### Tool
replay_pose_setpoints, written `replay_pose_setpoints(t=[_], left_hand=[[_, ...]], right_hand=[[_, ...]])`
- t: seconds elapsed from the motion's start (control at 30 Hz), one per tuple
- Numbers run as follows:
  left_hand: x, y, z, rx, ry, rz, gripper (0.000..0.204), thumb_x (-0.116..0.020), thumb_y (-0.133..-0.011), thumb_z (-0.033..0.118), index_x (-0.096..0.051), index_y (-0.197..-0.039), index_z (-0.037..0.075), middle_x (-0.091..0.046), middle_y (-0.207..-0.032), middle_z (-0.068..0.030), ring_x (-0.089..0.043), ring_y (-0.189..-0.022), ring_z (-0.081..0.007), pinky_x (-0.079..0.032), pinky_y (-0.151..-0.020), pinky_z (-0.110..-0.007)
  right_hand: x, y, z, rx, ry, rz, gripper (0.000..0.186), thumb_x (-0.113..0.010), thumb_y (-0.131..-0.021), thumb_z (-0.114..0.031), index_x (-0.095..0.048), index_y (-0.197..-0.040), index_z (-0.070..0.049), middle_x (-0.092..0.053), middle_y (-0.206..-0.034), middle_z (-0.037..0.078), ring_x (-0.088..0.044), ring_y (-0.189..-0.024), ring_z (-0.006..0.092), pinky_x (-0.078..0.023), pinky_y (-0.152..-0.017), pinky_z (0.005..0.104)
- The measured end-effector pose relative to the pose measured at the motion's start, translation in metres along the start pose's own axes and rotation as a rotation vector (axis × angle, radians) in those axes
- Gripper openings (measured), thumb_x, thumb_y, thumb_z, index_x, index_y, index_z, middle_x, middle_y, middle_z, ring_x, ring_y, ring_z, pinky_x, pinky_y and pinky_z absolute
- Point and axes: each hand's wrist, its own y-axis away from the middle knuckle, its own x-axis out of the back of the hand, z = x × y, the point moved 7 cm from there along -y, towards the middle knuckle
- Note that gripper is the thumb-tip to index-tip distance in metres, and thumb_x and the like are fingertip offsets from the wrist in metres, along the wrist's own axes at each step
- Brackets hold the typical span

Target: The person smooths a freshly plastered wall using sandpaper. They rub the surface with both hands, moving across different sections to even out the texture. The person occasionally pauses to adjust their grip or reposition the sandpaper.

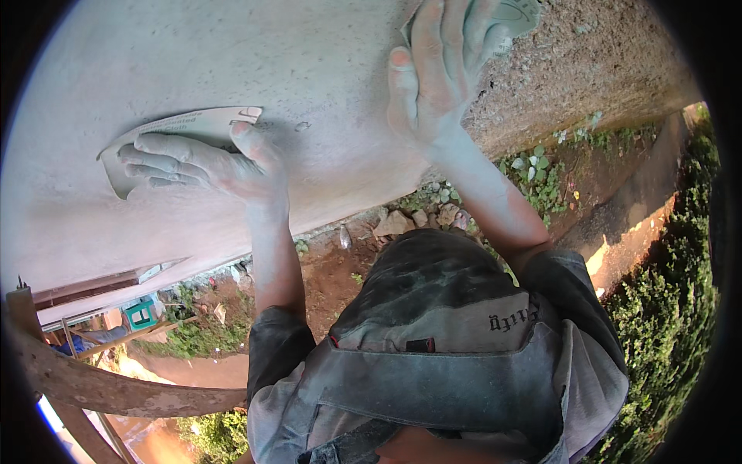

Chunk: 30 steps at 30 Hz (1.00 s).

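My left hand (228, 166) lies with long fingers over a curved sheet of sandpaper (182, 126), pressing it to the smooth, pale plastered wall (332, 69). Printing shows on the back of that sheet, and its lower corner bends away. Higher up and to the right, my right hand (440, 81) holds a second piece of sandpaper (522, 14) against the wall, near where the smooth plaster meets a rough band. Much of this piece is covered by the fingers or cut off at the top. Pale dust coats both hands and forearms.
Curved wooden poles (131, 394) stand at the lower left. Stones (394, 224) and small plants (537, 174) line the wall's foot above brown soil. The rough wall surface (587, 62) extends right, with a dense green hedge (665, 309) beyond. A green stool (141, 313) sits far left.
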Motion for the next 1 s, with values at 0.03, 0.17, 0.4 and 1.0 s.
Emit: replay_pose_setpoints(t=[0.03,0.17,0.4,1.0], left_hand=[[-0.011,0.008,0.016,-0.082,-0.028,-0.04,0.083,-0.039,-0.09,0.047,-0.009,-0.146,-0.006,-0.004,-0.151,-0.0292,0.002,-0.141,-0.0444,0.002,-0.11,-0.057],[-0.056,0.113,0.023,-0.418,-0.081,-0.145,0.08,-0.045,-0.083,0.045,-0.02,-0.147,0.004,-0.011,-0.155,-0.0176,-0.008,-0.141,-0.0417,0.001,-0.111,-0.056],[-0.016,0.039,-0.003,-0.204,-0.081,-0.047,0.084,-0.044,-0.085,0.048,-0.015,-0.147,-0.001,-0.007,-0.154,-0.0215,0.0,-0.142,-0.0402,0.002,-0.111,-0.056],[-0.019,-0.001,0.055,-0.152,-0.001,-0.094,0.079,-0.039,-0.088,0.048,-0.021,-0.146,-0.002,-0.012,-0.152,-0.0256,0.0,-0.141,-0.0447,0.003,-0.11,-0.059]], right_hand=[[-0.002,-0.004,-0.011,0.063,-0.02,-0.047,0.04,-0.049,-0.091,-0.022,-0.052,-0.124,0.002,-0.042,-0.139,0.02,-0.03,-0.131,0.0478,-0.014,-0.104,0.0633],[-0.039,0.148,-0.005,0.219,-0.09,-0.272,0.042,-0.057,-0.08,-0.015,-0.056,-0.118,0.001,-0.046,-0.135,0.018,-0.043,-0.119,0.0431,-0.028,-0.098,0.0622],[0.002,0.064,0.038,-0.087,0.153,-0.031,0.049,-0.054,-0.087,-0.025,-0.048,-0.128,0.001,-0.043,-0.136,0.022,-0.04,-0.122,0.0436,-0.026,-0.097,0.0619],[0.005,-0.007,-0.01,0.02,0.057,0.003,0.044,-0.053,-0.085,-0.03,-0.053,-0.123,-0.008,-0.044,-0.137,0.013,-0.042,-0.12,0.0389,-0.03,-0.088,0.0581]])
